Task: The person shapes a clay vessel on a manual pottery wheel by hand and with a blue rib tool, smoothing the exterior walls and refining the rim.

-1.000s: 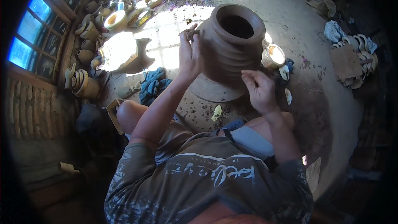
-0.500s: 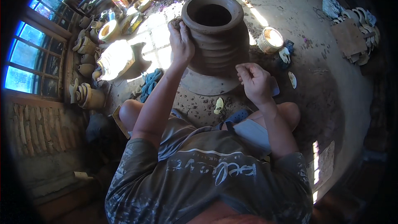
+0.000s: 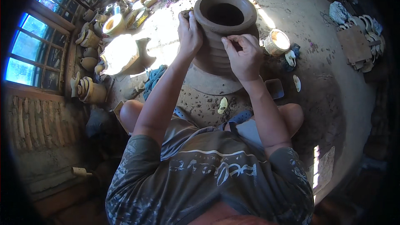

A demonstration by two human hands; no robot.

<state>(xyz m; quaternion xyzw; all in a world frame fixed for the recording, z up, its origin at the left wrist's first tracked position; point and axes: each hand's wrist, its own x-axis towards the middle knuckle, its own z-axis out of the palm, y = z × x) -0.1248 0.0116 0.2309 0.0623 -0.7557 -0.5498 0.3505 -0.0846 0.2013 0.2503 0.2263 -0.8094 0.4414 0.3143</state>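
Observation:
A large brown clay pot (image 3: pixel 210 52) with a wide round mouth and ridged walls stands before me on a round base (image 3: pixel 204 81). My left hand (image 3: pixel 190 36) is against the pot's left side just under the rim, its fingers closed around a dark lump of clay (image 3: pixel 186 14). In front of the pot's right side is my right hand (image 3: pixel 246 56), fingers curled and thumb pressed toward the index finger. Whatever it may pinch is hidden, and I cannot tell whether the fingertips touch the wall.
A bucket (image 3: pixel 277 42) stands right of the pot, with a shallow grey container (image 3: pixel 274 88) nearer me. Blue-green cloth (image 3: pixel 154 80) lies at left. Clay crumbs and a pale yellowish piece (image 3: pixel 223 105) lie between my feet. Several pots and vessels (image 3: pixel 88 63) line the windowed wall.
My right hand has moved up and left, from beside the pot's lower right to in front of its upper wall. The left hand stays at the pot's left side; the whole view has shifted slightly.

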